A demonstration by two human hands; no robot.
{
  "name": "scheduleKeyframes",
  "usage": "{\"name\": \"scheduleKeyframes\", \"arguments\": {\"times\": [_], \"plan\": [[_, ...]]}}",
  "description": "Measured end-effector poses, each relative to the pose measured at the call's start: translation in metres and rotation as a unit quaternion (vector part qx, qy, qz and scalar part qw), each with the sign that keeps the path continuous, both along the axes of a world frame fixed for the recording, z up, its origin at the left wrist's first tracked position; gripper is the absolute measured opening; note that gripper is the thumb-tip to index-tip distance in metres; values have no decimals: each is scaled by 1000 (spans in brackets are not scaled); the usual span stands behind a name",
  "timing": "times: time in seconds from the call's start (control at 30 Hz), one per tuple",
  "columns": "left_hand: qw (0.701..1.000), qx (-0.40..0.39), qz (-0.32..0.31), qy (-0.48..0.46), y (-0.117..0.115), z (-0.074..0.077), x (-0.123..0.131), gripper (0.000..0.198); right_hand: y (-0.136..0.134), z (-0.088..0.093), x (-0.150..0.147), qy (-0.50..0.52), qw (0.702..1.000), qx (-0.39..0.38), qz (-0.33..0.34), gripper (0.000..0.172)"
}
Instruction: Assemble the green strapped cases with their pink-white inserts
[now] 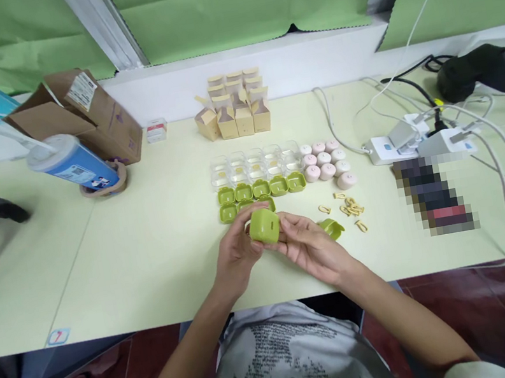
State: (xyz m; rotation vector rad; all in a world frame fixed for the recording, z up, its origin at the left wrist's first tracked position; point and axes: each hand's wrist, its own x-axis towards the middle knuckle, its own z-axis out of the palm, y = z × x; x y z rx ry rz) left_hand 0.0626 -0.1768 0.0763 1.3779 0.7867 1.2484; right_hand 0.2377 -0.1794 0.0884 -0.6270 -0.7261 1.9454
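Between both hands, above the table, is a small green plastic case [264, 225] with a slot in its face. My left hand [234, 253] wraps round its left side. My right hand [315, 246] has its fingers pressed against the right side and underside. Just beyond my right hand lies a loose green shell [332, 228]. Behind the case stand rows of open green shells [261, 188], partly hidden by my left hand. Clear plastic pieces [255, 164] form rows behind those. Pale pink and white round pieces [324, 159] stand right of them. Several gold clasps [351, 206] lie to the right.
Small open cardboard boxes [243, 118] stand by the wall. A brown carton [95, 118] and a blue tissue canister [79, 166] are at back left. White power strips [393, 148] with cables and a pixelated dark object [432, 191] occupy the right side.
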Motion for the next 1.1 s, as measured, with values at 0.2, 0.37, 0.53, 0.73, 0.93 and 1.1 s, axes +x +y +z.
{"name": "scheduleKeyframes", "arguments": {"times": [0.2,0.37,0.53,0.73,0.93,1.1], "plan": [[999,3,42,-6,0,5,-7,62,5,11,21,-155,980,78,-91,30],[973,77,63,209,5,8,-12,48,14,26,94,-594,687,333,-254,12],[946,81,89,301,5,-2,-6,49,20,21,143,-774,534,332,-76,23],[923,118,98,353,1,-5,-2,47,-1,35,86,-638,556,516,-136,19],[920,152,100,346,0,-9,1,44,-3,17,38,-682,464,562,-64,22],[921,158,89,345,1,-7,-1,43,1,13,44,-707,447,546,-54,23]]}}
